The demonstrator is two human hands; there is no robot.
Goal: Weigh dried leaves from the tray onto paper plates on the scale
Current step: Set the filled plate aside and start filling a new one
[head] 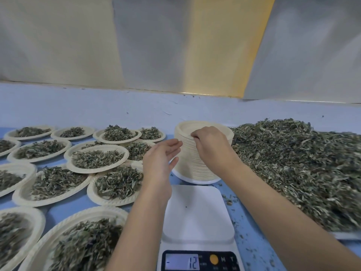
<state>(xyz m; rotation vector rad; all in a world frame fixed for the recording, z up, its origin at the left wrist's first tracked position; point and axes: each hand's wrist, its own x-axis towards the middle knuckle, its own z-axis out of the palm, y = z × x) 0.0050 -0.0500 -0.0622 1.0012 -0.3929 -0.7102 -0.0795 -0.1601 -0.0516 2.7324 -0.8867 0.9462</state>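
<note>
The scale [197, 216] is cut off along its front by the bottom edge, and the print beside its display [182, 262] is too small to read. Behind the scale, the right hand [212, 145] covers part of the stack of plates [187, 163]; whether its fingertips [193, 136] pinch one cannot be told. Right of the scale, blurred leaves [293, 163] hide nearly all the tray [343, 235].

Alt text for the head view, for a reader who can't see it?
The right hand pinches the rim atop the plate stack behind the bare scale; the left hand is open beside it. Filled plates lie to the left, the leaf heap to the right; the display reads -12.
</note>
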